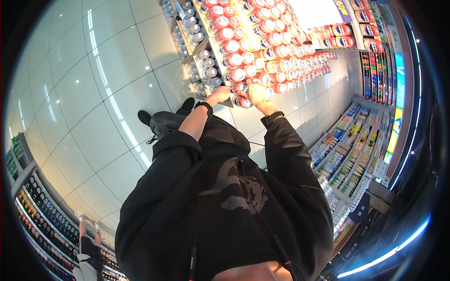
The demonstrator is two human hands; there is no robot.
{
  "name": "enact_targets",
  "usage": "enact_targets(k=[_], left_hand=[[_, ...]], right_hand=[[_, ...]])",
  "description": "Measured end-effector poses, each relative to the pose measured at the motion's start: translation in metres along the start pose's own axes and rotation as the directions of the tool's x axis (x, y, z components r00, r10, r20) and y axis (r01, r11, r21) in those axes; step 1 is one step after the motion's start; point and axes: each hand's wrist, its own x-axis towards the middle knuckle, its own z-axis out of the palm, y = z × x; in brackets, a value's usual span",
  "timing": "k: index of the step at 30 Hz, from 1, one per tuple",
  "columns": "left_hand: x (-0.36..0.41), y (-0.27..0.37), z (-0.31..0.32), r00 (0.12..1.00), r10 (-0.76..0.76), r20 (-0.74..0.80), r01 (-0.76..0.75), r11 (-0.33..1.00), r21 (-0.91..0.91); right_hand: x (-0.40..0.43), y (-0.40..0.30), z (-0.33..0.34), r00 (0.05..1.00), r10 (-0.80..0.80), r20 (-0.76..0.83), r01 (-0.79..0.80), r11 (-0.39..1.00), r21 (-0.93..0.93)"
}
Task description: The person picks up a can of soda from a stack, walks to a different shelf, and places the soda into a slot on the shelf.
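Before me stands a display of red beverage cans (236, 74) in stacked rows. My left hand (220, 95) is at the near left corner of the display, close to a red and blue can (239, 87); whether its fingers grip anything is unclear. My right hand (257, 94) reaches over the near cans, its fingers bent at the can tops, and partly hides them. Another can (242, 102) stands at the near edge, just below the hands. I cannot tell whether either hand holds a can.
Clear plastic bottles (210, 72) fill wooden-sided compartments left of the cans. Stocked shelves (351, 151) run along the right. At the lower left another person (88, 256) is beside bottle shelves (45, 224). Tiled floor (116, 70) shows to the left.
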Motion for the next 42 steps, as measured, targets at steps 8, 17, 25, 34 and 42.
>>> enact_targets(k=[8,17,25,34,42], left_hand=[[0.016,-0.006,-0.001,1.000,-0.017,0.014,0.016,0.997,0.070],[0.070,-0.055,-0.010,0.977,0.130,-0.170,-0.139,0.989,-0.042],[0.025,-0.012,-0.011,0.978,-0.026,-0.206,-0.051,0.932,-0.360],[0.009,0.043,-0.033,0.993,0.047,-0.107,-0.058,0.993,-0.102],[0.032,0.014,-0.046,0.999,-0.033,-0.008,0.030,0.965,-0.260]], right_hand=[[0.006,0.011,0.009,0.989,-0.141,-0.054,0.138,0.989,-0.061],[0.020,-0.004,-0.013,0.887,-0.290,-0.359,0.326,0.944,0.045],[0.047,0.000,-0.011,0.939,-0.255,-0.229,0.270,0.962,0.032],[0.045,-0.001,-0.023,0.999,-0.043,0.022,0.040,0.995,0.091],[0.054,-0.010,-0.028,0.994,-0.091,-0.067,0.096,0.991,0.089]])
